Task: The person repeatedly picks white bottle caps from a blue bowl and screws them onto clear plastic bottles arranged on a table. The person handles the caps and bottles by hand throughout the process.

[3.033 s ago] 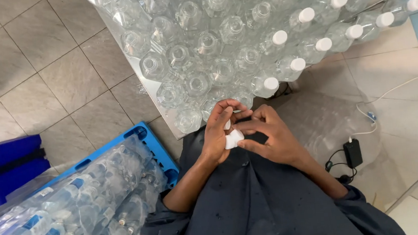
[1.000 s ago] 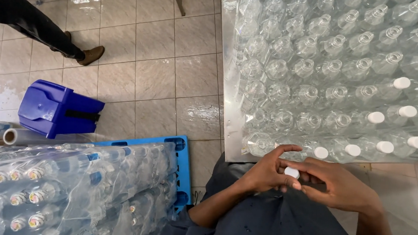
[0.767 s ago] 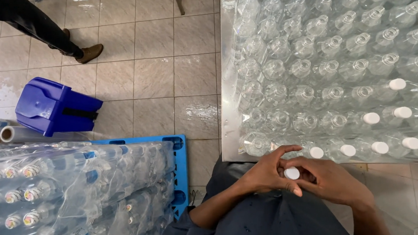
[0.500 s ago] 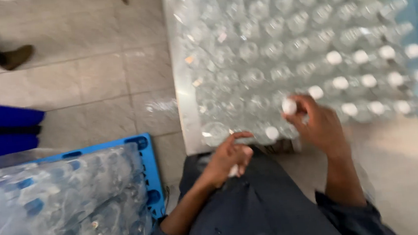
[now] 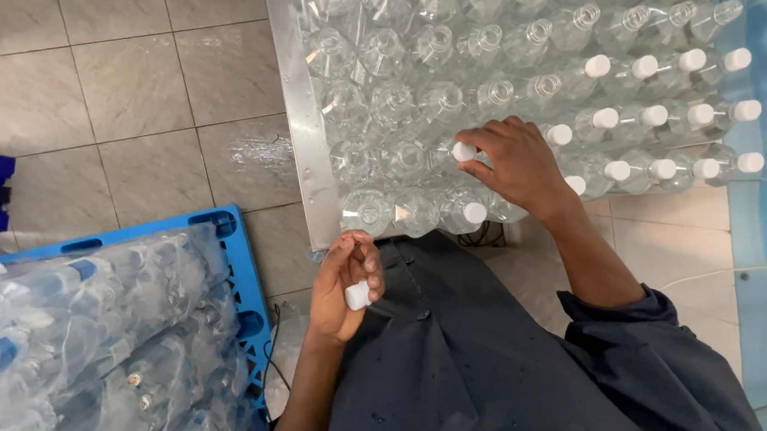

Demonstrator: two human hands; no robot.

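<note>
Right hand [image 5: 516, 164] pinches a white cap [image 5: 464, 152] onto a bottle [image 5: 438, 161] among the bottles; left hand [image 5: 342, 287], nearer the body, grips caps [image 5: 357, 295].

Small white cap [image 5: 464, 151] sits upright on a clear empty bottle [image 5: 448, 157].

Bottles [image 5: 517, 59] are standing on the surface [image 5: 304, 158] ahead of the left grip [image 5: 342, 287]; pallet [image 5: 238, 282] lying to its left.
</note>
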